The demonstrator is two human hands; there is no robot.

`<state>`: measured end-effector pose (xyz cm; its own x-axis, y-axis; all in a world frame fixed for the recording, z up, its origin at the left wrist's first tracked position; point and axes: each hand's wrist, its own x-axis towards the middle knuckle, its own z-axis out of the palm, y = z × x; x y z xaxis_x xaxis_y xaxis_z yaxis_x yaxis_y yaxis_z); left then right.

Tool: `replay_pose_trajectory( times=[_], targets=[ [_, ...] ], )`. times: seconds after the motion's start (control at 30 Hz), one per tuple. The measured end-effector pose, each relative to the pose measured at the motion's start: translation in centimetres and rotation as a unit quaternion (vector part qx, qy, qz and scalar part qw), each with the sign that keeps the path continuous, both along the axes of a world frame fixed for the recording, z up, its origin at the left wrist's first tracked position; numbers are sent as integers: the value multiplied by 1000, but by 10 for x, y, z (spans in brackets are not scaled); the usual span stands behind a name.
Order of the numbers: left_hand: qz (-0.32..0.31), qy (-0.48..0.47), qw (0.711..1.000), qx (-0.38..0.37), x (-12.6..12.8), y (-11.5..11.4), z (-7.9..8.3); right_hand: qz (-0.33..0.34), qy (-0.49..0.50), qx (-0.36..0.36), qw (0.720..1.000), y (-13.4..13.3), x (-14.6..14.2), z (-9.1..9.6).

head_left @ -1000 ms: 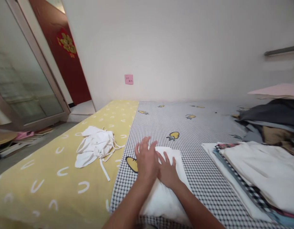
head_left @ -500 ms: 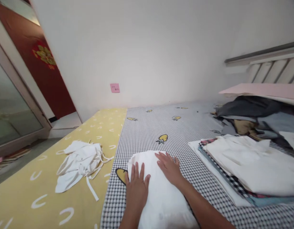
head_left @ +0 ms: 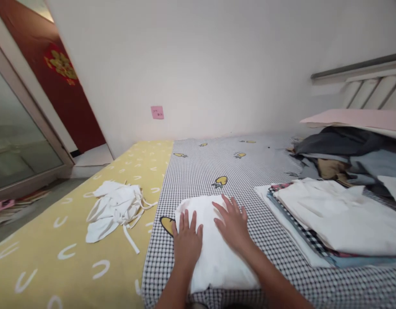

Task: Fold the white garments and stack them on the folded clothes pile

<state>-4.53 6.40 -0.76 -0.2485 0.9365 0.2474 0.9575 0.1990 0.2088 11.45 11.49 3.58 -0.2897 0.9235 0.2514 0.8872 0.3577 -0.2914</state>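
A folded white cloth garment (head_left: pixel 213 253) lies on the checked part of the bedspread (head_left: pixel 198 171), right in front of me. My left hand (head_left: pixel 187 240) rests flat on its left side, fingers pointing away from me. On its far right part lies my right hand (head_left: pixel 231 223), with the fingers spread. Neither hand grips the cloth. To the left, a crumpled white cloth with thin straps (head_left: pixel 117 210) lies on the yellow part of the bedspread (head_left: pixel 72 266).
At the right stands a stack of folded clothes (head_left: pixel 339 219), a white one on top. Behind it are a heap of dark clothes (head_left: pixel 339 146) and a pink board (head_left: pixel 355 118). A white wall (head_left: pixel 217 64) with a pink note (head_left: pixel 157 112) closes off the far side.
My right hand's fingers have spread wider on the white garment. The view has shifted slightly, and the garment's near edge now shows. My left hand stays on the cloth.
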Motion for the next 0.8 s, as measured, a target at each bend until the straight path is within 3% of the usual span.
replay_pose_trajectory(
  times=[0.07,0.1,0.2,0.3,0.43,0.63,0.8],
  targets=[
    [-1,-1,1000,3,0,0,-2,47,-8,55,997,-29,-7,-7],
    [-2,-1,1000,0,0,0,-2,80,-14,50,995,-41,-10,-14],
    [-13,-29,999,-39,-6,2,2,147,-30,-23,988,-62,-14,-40],
    [-54,-87,991,-91,-22,9,15,156,-34,-52,986,-61,-13,-54],
    [-58,-136,986,-71,-45,24,25,160,-47,-46,985,-54,-10,-58],
    [-42,-94,995,-16,-45,35,9,158,-47,-34,986,-53,-10,-61],
    [-53,-261,964,4,-48,24,6,161,-38,-56,985,-56,-11,-51]
  ],
)
